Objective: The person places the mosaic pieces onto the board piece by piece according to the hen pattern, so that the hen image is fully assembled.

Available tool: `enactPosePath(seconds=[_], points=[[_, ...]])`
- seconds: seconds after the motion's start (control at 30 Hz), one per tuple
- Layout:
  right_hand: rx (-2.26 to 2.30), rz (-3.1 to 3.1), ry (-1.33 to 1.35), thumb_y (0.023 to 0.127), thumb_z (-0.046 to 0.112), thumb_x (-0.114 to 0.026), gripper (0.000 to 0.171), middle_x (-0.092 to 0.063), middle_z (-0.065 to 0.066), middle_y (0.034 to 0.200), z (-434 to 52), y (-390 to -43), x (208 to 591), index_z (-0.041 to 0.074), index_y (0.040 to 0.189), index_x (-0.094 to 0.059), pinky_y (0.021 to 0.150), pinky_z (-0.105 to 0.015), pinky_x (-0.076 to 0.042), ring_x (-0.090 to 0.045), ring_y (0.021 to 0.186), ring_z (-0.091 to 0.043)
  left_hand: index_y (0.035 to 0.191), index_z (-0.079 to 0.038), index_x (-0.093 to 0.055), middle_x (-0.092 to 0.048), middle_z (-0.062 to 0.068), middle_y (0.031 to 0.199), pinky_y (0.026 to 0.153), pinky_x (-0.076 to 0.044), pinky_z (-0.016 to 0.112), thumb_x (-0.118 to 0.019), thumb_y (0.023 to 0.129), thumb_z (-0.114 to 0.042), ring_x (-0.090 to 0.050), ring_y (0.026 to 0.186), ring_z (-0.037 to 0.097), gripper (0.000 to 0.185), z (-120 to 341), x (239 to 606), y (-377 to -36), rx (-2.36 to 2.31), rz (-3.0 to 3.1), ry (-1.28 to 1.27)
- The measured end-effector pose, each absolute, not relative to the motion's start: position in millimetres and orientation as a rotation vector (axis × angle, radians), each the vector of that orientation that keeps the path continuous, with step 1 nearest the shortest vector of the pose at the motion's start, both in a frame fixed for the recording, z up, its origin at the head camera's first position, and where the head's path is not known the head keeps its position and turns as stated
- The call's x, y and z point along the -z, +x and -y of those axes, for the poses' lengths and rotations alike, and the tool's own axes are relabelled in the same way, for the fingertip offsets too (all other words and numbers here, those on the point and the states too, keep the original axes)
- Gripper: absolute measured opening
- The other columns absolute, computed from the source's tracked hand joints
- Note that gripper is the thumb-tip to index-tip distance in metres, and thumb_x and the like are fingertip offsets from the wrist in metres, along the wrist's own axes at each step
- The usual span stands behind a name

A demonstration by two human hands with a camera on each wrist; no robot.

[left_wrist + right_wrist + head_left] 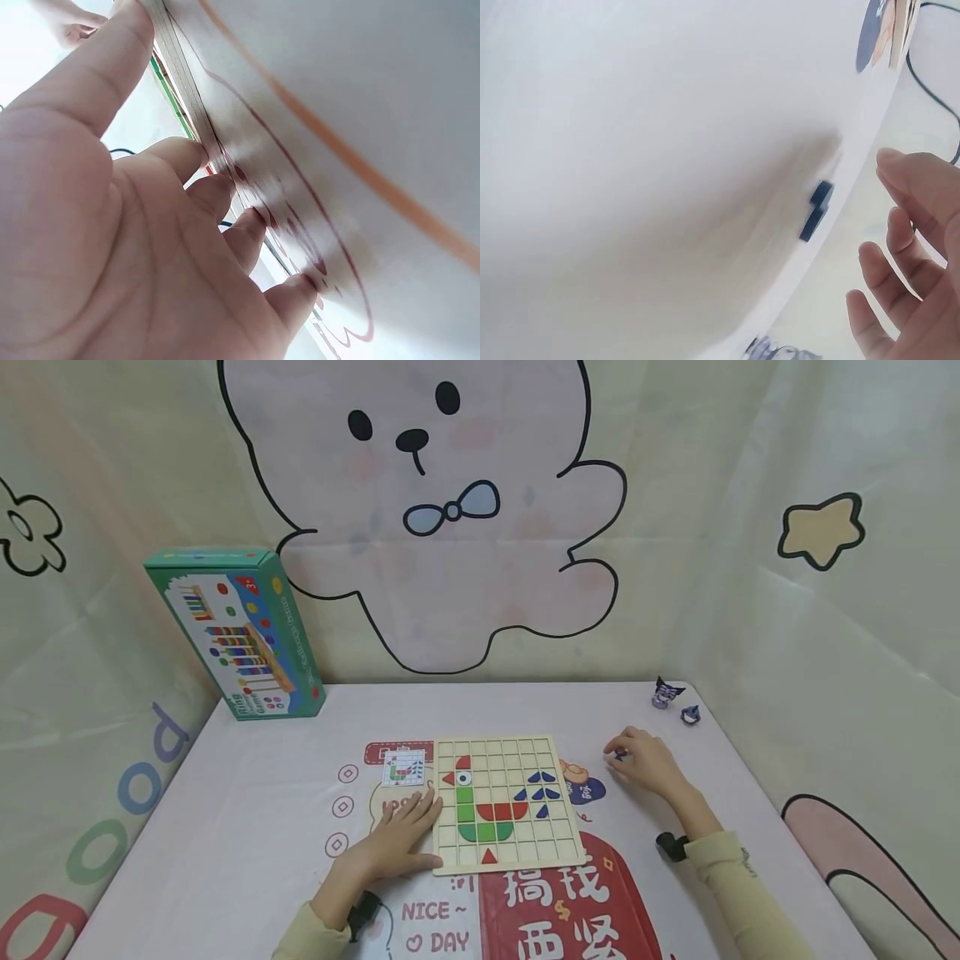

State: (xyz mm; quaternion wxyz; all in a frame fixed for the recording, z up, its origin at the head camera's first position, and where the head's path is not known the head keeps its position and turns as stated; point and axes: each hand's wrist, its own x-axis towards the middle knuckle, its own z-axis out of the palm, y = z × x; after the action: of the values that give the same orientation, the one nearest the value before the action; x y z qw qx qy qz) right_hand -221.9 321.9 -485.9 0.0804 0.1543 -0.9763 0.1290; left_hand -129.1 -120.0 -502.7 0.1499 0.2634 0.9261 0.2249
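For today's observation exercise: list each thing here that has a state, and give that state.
Wooden grid puzzle board: flat, partly filled with coloured pieces.
Left hand: flat, fingers against the board's left edge.
Right hand: apart from the small dark blue pieces.
Green game box: closed, leaning on the backdrop.

Pretty sure we're looking at a kids' play corner here, maybe a small playroom or a set-up toy nook at home. We've got cloth hangings on all sides with a big cartoon bear (442, 510) wearing a bow tie, plus a flower (30, 535) and a star (821, 531) drawn on them. The bench (247, 827) is covered with a printed cloth full of cute doodles and "NICE DAY" lettering. On it we see a wooden grid puzzle board (506, 802) with coloured pieces, a green toy box (236, 631) propped against the back, and two tiny cartoon figures (673, 700) in the far corner.
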Motion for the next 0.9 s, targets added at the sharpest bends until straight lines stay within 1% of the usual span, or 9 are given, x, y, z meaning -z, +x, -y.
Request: enactPosePath(seconds=[0.17, 0.33, 0.53, 0.67, 0.9], points=[[-0.386, 2.924, 0.374, 0.078, 0.017, -0.072, 0.012, -0.06, -0.007, 0.086, -331.4, -225.1, 488.3, 0.011, 0.088, -0.071, 0.066, -0.042, -0.04, -0.054, 0.079, -0.025, 0.148, -0.011, -0.022, -0.013, 0.011, 0.155, 0.111, -0.005, 0.06, -0.059, 0.081, -0.054, -0.01, 0.142, 0.035, 0.088, 120.6, 503.0, -129.2, -0.66, -2.652, 0.756], [-0.417, 2.968, 0.305, 0.079, 0.013, -0.069, 0.014, -0.059, -0.009, 0.089, -338.5, -226.9, 487.6, 0.01, 0.092, -0.07, 0.068, -0.044, -0.039, -0.054, 0.081, -0.026, 0.148, -0.011, -0.022, -0.013, 0.01, 0.155, 0.111, -0.005, 0.06, -0.059, 0.081, -0.054, -0.01, 0.142, 0.035, 0.088, 120.4, 502.9, -129.2, -0.657, -2.652, 0.75], [-0.433, 3.008, 0.271, 0.079, 0.015, -0.069, 0.018, -0.059, -0.012, 0.091, -344.3, -230.6, 486.5, 0.008, 0.096, -0.07, 0.068, -0.044, -0.038, -0.054, 0.082, -0.029, 0.148, -0.012, -0.022, -0.013, 0.009, 0.155, 0.111, -0.005, 0.06, -0.059, 0.081, -0.055, -0.009, 0.142, 0.034, 0.088, 120.2, 502.2, -129.8, -0.643, -2.651, 0.742], [-0.416, 3.018, 0.275, 0.079, 0.015, -0.069, 0.02, -0.06, -0.013, 0.091, -346.4, -232.7, 486.7, 0.008, 0.097, -0.069, 0.067, -0.044, -0.039, -0.053, 0.083, -0.029, 0.148, -0.011, -0.021, -0.012, 0.01, 0.155, 0.111, -0.004, 0.06, -0.058, 0.081, -0.056, -0.009, 0.142, 0.035, 0.088, 120.6, 502.0, -130.6, -0.643, -2.649, 0.745], [-0.411, 3.047, 0.266, 0.08, 0.016, -0.068, 0.015, -0.06, -0.009, 0.087, -348.2, -234.6, 489.0, 0.008, 0.093, -0.069, 0.07, -0.045, -0.037, -0.052, 0.081, -0.028, 0.148, -0.012, -0.021, -0.013, 0.01, 0.155, 0.111, -0.004, 0.06, -0.058, 0.082, -0.055, -0.009, 0.142, 0.035, 0.087, 120.4, 502.2, -131.4, -0.64, -2.65, 0.742]])
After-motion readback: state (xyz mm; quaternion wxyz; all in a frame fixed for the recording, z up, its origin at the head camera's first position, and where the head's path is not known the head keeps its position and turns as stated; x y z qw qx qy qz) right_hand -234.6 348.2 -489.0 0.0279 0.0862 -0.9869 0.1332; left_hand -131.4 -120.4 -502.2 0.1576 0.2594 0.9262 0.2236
